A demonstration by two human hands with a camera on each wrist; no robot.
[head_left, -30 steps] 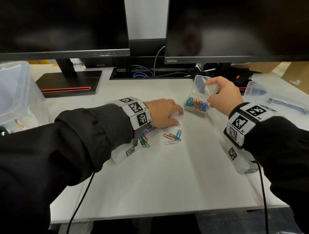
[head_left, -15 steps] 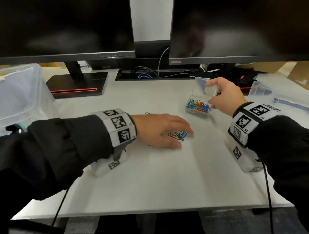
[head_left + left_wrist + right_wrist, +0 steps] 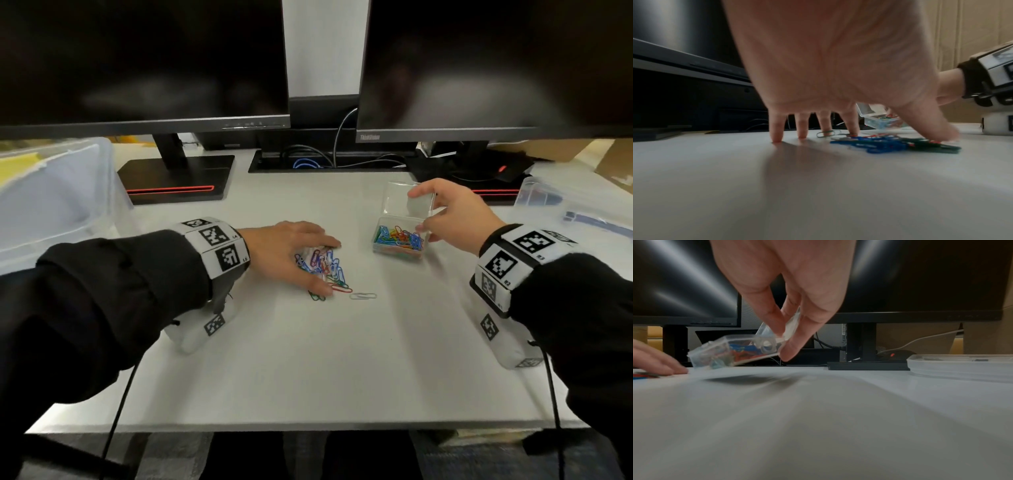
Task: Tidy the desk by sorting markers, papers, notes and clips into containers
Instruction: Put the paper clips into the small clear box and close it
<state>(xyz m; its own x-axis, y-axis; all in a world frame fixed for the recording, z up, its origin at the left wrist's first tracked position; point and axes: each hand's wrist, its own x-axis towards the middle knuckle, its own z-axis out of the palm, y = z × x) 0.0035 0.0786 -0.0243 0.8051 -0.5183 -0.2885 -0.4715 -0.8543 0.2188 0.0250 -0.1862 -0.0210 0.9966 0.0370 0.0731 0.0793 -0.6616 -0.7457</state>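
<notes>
A heap of coloured paper clips lies mid-desk, and one white clip sits loose just to its right. My left hand arches over the heap with spread, straight fingers; the fingertips touch the desk and the thumb presses on the clips. To the right stands a small clear clip box, part full, with its hinged lid raised. My right hand pinches the box at its right side. The right wrist view shows that box tilted, with the held end lifted off the desk.
Two dark monitors on stands fill the back, with a cable tray between them. A large clear bin holding yellow paper stands at the left. At the right is a clear container with blue markers. The desk's front edge is near.
My left hand has swept rightward across the desk, dragging the scattered clips into one heap closer to the box. My right hand has kept its hold on the box.
</notes>
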